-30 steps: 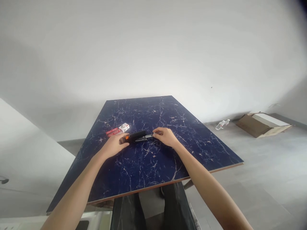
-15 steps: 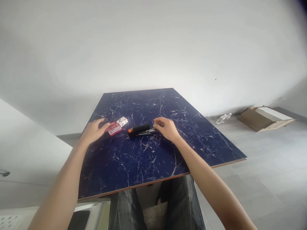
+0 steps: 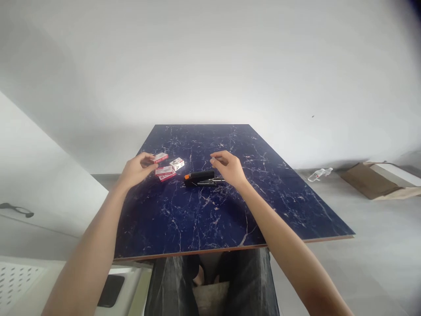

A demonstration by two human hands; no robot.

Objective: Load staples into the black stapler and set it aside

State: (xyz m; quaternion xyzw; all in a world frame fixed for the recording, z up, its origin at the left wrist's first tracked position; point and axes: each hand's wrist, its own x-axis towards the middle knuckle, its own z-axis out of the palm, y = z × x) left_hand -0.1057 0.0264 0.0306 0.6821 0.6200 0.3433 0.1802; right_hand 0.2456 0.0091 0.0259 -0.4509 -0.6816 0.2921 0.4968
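Observation:
My left hand point(image 3: 138, 169) has a small red-and-white box point(image 3: 161, 157) at its fingertips, held above other boxes. Just below lie red-and-white boxes point(image 3: 165, 173), one partly on another, with a white box point(image 3: 177, 164) with dark print to their right. Near the middle of the table a black stapler point(image 3: 200, 178) with an orange end lies on its side, its metal parts pointing right. Above the stapler's right end, my right hand point(image 3: 228, 166) is closed in a pinch; a tiny pale thing shows at its fingertips, too small to name.
The blue marble-patterned tabletop point(image 3: 210, 224) stands against a white wall. On the floor to the right are a clear plastic bottle point(image 3: 319, 174) and a cardboard box point(image 3: 371, 181). A white cabinet door with a dark handle point(image 3: 17, 210) stands at left.
My left hand has lifted a red-and-white box off the others. My right hand has risen slightly away from the stapler. The whole view has shifted a little.

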